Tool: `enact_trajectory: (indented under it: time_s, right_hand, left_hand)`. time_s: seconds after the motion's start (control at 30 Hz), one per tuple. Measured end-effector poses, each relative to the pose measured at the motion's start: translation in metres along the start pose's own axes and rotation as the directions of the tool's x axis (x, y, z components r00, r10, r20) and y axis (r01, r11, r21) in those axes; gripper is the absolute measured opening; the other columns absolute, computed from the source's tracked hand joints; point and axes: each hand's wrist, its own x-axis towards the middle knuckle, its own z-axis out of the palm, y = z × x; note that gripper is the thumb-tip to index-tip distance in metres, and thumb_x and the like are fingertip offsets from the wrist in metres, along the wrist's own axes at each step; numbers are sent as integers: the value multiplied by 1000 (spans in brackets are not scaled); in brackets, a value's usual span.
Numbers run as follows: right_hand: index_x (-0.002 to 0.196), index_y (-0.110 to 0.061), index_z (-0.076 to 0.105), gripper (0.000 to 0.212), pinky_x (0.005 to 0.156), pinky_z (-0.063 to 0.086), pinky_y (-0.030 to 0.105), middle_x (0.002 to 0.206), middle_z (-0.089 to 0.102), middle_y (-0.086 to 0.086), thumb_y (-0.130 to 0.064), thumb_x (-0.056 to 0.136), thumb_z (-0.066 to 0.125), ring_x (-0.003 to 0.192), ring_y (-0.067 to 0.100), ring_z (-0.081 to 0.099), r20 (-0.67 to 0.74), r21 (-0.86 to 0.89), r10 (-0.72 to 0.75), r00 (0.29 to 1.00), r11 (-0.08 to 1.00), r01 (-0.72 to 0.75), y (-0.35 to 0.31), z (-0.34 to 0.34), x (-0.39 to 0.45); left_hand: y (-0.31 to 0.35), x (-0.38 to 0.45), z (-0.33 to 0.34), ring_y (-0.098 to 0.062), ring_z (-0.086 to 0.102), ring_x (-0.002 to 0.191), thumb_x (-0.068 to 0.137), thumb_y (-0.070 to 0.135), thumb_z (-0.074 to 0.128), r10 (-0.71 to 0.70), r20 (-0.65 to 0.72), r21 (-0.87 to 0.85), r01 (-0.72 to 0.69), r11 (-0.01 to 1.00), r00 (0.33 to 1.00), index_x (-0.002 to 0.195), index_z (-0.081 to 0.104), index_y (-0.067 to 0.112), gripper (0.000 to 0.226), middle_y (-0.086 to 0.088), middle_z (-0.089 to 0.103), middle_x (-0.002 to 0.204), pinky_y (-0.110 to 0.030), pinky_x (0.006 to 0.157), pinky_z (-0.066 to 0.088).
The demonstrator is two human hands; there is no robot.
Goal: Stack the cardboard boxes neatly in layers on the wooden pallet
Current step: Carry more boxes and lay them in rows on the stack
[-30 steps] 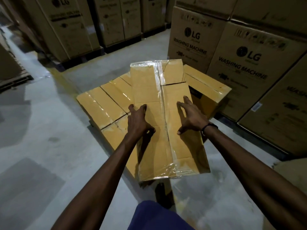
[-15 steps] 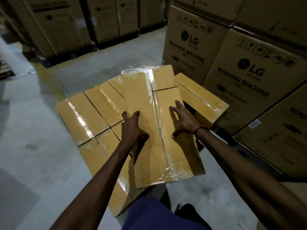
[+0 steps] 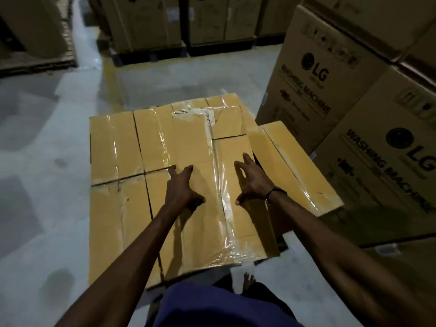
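Here, seen from a head-worn camera looking down, two bare forearms reach forward over a long tan cardboard box sealed with clear shiny tape. The left hand lies palm down on the box's top, left of the central tape seam, its fingers straight and slightly spread, thumb angled out to the right. The right hand lies palm down right of the seam, fingers straight and fanned wide toward the box's right edge; a thin dark wristband circles its wrist. Neither hand curls around anything.

The box sits directly under both palms, on top of a lower layer of similar tan taped cardboard boxes packed side by side on the left. Another tan box lies just beside it on the right, angled. Large brown washing-machine cartons stand stacked at right, on a pale grey concrete floor.
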Motion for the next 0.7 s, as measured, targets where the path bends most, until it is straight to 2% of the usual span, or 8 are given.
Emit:
enact_trajectory:
  time_s: [0.27, 0.53, 0.6, 0.7]
  right_hand:
    - [162, -19, 23, 146, 126, 20, 52, 172, -8, 4, -42, 42, 103, 157, 33, 4, 114, 3, -106, 988, 994, 106, 83, -12, 35]
    - [163, -19, 22, 148, 124, 24, 55, 172, -9, 4, -43, 42, 103, 157, 33, 7, 206, -3, -143, 968, 989, 146, 121, 10, 89]
    - [163, -19, 20, 149, 124, 24, 55, 172, -10, 4, -45, 42, 103, 157, 33, 5, 223, -18, -143, 964, 988, 151, 130, 19, 105]
    - [163, -21, 18, 150, 124, 25, 56, 171, -12, 3, -48, 42, 102, 157, 36, 5, 247, -25, -127, 961, 990, 137, 142, 35, 126]
  left_hand:
    - [54, 13, 62, -47, 49, 131, 44, 39, 104, -157, -47, 4, 157, 988, 987, 156, 38, 22, 131, -18, 11, 164, -45, 105, 48]
    - [48, 47, 108, -48, 46, 134, 44, 36, 104, -239, -47, -36, 237, 971, 970, 155, 39, 20, 130, -19, 12, 163, -46, 107, 46]
    - [43, 60, 117, -48, 49, 131, 44, 35, 104, -240, -36, -36, 238, 971, 970, 155, 39, 20, 129, -19, 12, 163, -45, 103, 49]
    - [36, 79, 130, -46, 52, 127, 49, 28, 104, -247, -22, -47, 245, 968, 969, 155, 39, 19, 124, -18, 9, 164, -37, 86, 53]
